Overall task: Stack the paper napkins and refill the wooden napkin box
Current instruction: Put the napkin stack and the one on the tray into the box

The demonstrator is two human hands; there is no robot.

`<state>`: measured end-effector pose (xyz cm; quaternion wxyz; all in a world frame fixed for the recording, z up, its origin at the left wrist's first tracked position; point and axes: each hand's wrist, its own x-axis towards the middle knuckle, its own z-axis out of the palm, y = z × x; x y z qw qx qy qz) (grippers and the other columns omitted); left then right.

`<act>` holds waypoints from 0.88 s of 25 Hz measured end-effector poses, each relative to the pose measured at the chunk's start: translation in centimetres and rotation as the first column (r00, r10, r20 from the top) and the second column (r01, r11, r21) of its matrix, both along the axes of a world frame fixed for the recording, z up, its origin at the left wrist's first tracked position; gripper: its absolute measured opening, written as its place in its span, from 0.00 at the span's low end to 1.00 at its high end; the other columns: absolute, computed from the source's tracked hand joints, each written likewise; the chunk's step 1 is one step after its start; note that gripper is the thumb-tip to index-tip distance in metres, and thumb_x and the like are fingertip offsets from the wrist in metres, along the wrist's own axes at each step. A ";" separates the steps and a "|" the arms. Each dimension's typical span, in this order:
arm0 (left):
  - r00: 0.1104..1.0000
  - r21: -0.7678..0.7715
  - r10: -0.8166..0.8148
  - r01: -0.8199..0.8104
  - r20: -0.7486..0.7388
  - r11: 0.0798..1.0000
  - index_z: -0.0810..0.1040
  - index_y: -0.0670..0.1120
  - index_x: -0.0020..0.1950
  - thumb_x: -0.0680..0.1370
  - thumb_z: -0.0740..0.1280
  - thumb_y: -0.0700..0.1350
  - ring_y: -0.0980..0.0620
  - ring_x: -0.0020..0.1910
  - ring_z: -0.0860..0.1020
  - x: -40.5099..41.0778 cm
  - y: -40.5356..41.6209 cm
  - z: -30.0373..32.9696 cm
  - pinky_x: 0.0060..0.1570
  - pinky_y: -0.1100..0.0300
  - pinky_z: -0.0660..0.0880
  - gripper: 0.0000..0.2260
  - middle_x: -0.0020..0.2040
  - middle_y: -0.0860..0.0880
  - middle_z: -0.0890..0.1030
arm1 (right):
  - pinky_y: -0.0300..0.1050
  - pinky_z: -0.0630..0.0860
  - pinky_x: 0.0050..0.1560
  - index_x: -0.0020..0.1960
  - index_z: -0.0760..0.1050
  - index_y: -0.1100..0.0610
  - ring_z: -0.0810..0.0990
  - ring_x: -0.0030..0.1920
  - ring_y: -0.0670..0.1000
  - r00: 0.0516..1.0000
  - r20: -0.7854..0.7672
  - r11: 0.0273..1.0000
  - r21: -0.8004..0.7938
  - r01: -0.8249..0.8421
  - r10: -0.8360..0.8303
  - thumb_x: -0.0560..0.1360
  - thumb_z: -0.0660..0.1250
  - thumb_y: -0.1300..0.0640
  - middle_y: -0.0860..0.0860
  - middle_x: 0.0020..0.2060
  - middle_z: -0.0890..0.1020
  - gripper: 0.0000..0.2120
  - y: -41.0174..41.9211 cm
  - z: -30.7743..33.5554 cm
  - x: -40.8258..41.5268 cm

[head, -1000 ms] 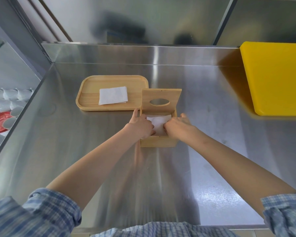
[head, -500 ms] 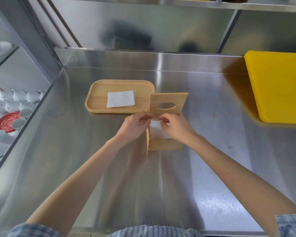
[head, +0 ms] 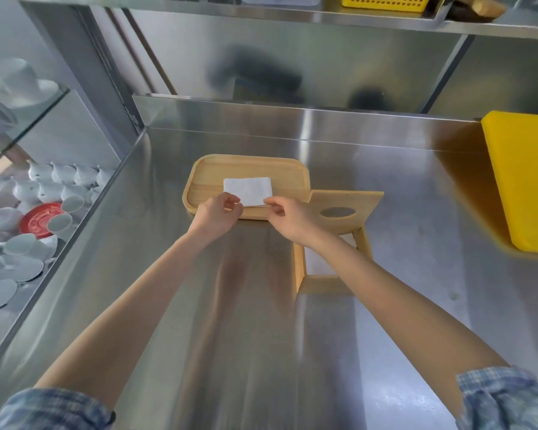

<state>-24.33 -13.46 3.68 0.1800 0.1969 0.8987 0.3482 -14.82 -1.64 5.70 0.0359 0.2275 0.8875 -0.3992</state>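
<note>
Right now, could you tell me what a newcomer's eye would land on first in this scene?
Probably both hands, the left hand and right hand, meeting at the near edge of white napkins on a wooden tray mid-counter. Just right stands the wooden napkin box, lid up. A bright yellow board fills the far right.

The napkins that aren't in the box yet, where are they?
The white napkins lie on the wooden tray, left of the open napkin box, with both hands at their near edge.

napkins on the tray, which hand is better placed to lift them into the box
Probably right: the right hand pinches the napkins at their near corner and sits beside the open wooden box; the left hand is farther away.
</note>
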 end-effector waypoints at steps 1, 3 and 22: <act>1.000 -0.018 0.012 -0.012 0.011 1.000 0.73 0.42 0.64 0.78 0.59 0.46 0.47 0.64 0.73 -0.7 0.0 -0.2 0.55 0.60 0.69 0.16 0.63 0.45 0.78 | 0.40 0.67 0.62 0.70 0.66 0.56 0.72 0.66 0.53 1.000 0.009 1.000 -0.016 0.016 -0.016 0.80 0.56 0.56 0.52 0.66 0.75 0.19 0.0 -0.2 -0.9; 0.999 -0.061 0.027 -0.024 0.040 0.998 0.71 0.42 0.66 0.78 0.59 0.46 0.46 0.65 0.72 -2.0 0.2 -0.7 0.59 0.59 0.68 0.18 0.65 0.45 0.76 | 0.43 0.67 0.66 0.71 0.65 0.58 0.71 0.68 0.54 0.998 0.033 0.998 -0.034 0.058 -0.057 0.79 0.56 0.55 0.54 0.67 0.74 0.20 0.2 -0.7 -2.5; 0.961 -0.299 0.161 -0.089 0.223 0.950 0.67 0.33 0.63 0.76 0.62 0.53 0.40 0.62 0.73 -10.5 5.3 -6.6 0.56 0.52 0.71 0.26 0.62 0.37 0.76 | 0.52 0.65 0.65 0.65 0.63 0.64 0.65 0.67 0.63 0.887 0.242 0.919 0.136 0.370 -0.393 0.75 0.65 0.52 0.62 0.66 0.68 0.25 2.2 -8.3 -12.3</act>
